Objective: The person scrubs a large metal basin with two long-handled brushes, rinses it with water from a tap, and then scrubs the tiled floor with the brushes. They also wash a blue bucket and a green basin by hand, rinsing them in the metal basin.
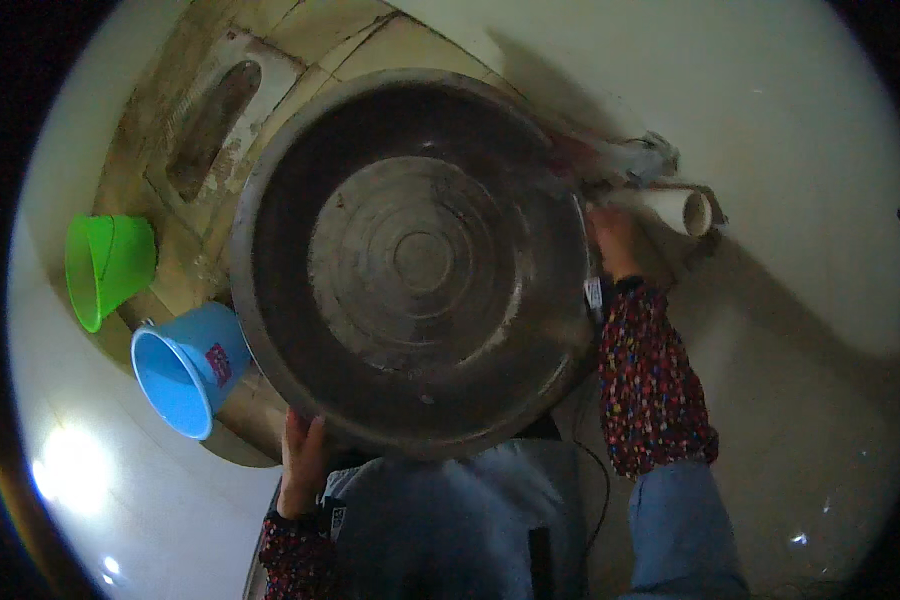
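A large round dark basin (422, 259) fills the middle of the view, its ringed bottom facing the camera. My left hand (304, 461) grips its lower left rim, fingertips partly hidden at the edge. On the right side of the basin is my right hand (613, 244), closed around the rim, its fingers dim and partly out of sight. Both forearms wear dark sleeve covers with coloured specks. A small white tag bearing print sticks to the rim beside the right wrist.
A blue bucket (229, 341) lies tilted left of the basin, near a green bucket (131, 247). Beyond them a squat toilet (270, 75) is set in the tiled floor. A white pipe (664, 208) and a crumpled plastic bag (649, 159) are by the right wall.
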Tool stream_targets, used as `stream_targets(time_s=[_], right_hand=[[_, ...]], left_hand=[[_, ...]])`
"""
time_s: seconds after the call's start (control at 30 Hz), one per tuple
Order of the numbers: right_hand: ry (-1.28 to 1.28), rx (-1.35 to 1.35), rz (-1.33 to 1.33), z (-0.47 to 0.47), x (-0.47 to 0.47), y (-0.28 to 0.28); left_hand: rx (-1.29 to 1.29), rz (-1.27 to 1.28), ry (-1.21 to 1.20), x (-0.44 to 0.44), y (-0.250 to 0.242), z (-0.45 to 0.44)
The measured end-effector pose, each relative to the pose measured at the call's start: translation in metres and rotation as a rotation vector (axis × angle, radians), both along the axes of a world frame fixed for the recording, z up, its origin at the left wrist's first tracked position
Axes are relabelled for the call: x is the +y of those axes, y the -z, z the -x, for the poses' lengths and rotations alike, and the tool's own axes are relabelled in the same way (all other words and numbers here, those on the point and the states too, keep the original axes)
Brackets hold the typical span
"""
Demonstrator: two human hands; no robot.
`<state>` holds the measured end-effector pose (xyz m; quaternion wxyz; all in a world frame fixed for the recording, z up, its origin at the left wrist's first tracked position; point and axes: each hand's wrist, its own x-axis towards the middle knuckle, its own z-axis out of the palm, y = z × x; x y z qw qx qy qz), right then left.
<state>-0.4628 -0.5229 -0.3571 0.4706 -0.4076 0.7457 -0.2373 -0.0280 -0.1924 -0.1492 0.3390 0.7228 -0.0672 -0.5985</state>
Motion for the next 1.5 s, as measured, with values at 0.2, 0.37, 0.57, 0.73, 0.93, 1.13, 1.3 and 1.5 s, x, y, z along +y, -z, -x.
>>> stream_targets(time_s=[0.2,0.37,0.57,0.73,0.93,1.13,1.3,1.5], right_hand=[[0.310,-0.249,-0.066,-0.029,-0.053,0.026],[0.349,-0.907,0.054,-0.054,-0.008,0.023],[0.687,-1.659,0.212,-0.054,0.074,-0.072],[0.615,-1.606,0.158,-0.043,0.067,-0.156],[0.512,-1.617,0.156,-0.009,0.054,-0.197],[0.317,-1.252,-0.261,0.032,0.091,-0.173],[0.090,-0.349,-0.543,0.026,0.115,-0.111],[-0.001,0.122,-0.202,-0.011,0.113,-0.100]], left_hand=[[0.055,-0.090,-0.042,0.048,0.026,-0.025],[-0.034,-0.096,0.029,0.077,0.040,-0.031],[0.108,-0.006,-0.075,0.107,0.075,-0.020],[0.077,0.018,-0.140,0.117,0.101,-0.011],[0.216,-0.016,-0.196,0.114,0.135,0.018],[0.287,-0.056,-0.339,0.127,0.183,0.034],[0.056,0.022,0.037,0.158,0.248,0.027],[0.170,-0.033,-0.002,0.181,0.274,0.029]])
